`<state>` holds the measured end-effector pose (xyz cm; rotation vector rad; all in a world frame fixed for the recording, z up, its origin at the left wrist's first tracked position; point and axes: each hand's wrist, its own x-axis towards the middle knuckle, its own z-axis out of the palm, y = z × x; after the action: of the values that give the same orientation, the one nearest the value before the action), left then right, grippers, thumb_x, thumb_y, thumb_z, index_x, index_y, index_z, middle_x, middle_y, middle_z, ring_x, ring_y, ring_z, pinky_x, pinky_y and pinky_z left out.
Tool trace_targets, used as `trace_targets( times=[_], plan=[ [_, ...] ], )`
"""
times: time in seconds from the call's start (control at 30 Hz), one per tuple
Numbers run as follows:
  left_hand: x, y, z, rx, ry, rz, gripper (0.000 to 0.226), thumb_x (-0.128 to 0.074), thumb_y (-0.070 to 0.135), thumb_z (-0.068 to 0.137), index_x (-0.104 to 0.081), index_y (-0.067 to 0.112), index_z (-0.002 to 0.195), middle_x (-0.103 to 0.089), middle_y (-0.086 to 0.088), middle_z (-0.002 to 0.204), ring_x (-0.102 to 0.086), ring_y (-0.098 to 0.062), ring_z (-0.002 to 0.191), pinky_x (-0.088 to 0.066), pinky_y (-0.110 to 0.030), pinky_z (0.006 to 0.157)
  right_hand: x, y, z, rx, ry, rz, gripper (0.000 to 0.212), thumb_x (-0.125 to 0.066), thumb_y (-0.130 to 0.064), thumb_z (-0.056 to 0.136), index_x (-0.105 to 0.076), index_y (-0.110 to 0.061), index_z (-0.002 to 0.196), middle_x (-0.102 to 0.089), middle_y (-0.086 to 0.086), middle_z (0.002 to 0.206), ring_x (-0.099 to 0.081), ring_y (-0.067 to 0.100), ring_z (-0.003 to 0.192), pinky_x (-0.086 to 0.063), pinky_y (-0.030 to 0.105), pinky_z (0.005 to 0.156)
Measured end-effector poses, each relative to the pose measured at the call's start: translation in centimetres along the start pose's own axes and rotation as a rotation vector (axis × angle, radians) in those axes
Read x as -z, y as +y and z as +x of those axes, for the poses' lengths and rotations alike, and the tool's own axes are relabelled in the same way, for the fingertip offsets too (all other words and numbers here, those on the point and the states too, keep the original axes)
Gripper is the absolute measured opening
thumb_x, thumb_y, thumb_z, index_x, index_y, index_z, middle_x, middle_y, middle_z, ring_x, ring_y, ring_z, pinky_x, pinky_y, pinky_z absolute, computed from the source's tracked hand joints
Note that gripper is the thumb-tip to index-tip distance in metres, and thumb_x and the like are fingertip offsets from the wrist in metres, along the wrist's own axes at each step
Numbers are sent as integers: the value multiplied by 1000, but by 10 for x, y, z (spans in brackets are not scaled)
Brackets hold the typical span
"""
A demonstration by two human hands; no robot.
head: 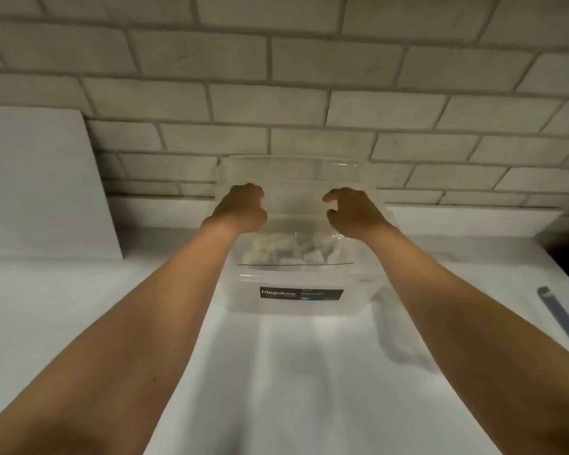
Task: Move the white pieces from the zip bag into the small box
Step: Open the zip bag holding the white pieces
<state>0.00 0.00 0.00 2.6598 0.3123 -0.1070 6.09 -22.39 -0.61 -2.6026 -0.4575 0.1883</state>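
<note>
The small box, labelled Megabox, stood on the white bench near the brick wall, flanked by a leaning white board far left and a dark blue strip at the right edge, both well apart from it. The left hand and right hand, fingers curled, gripped the sides of the clear zip bag above the box, white pieces massed at its lower end.
</note>
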Motion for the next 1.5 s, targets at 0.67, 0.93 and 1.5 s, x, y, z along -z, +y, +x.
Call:
trace_targets(
  times=[0.67, 0.93, 1.5],
  plan=[
    [14, -20, 14, -260, -9, 470, 15, -50, 19, 100, -59, 23, 89, -67, -7, 106, -63, -32, 99, -39, -33, 73, 4, 23, -2, 136, -176, -540, 21, -42, 0, 96, -54, -17, 103, -52, 2, 105, -55, 30, 89, -42, 37, 76],
    [79, -17, -60, -302, 323, -533, 5, -73, 32, 91, -74, 27, 92, -75, 8, 86, -71, -17, 87, -53, -36, 77, 76, 3, -78, 133, 412, 273, 13, -67, -25, 98, -73, -23, 110, -74, -5, 102, -67, 19, 89, -50, 19, 77],
    [-73, 43, -241, -208, 86, -1088, 12, -65, 21, 100, -71, 24, 90, -66, 5, 74, -66, -17, 70, -62, -43, 75, 47, 106, -323, 29, 460, 684, 10, -69, -17, 98, -75, -25, 99, -73, -17, 84, -65, 3, 80, -58, 23, 73]
  ],
)
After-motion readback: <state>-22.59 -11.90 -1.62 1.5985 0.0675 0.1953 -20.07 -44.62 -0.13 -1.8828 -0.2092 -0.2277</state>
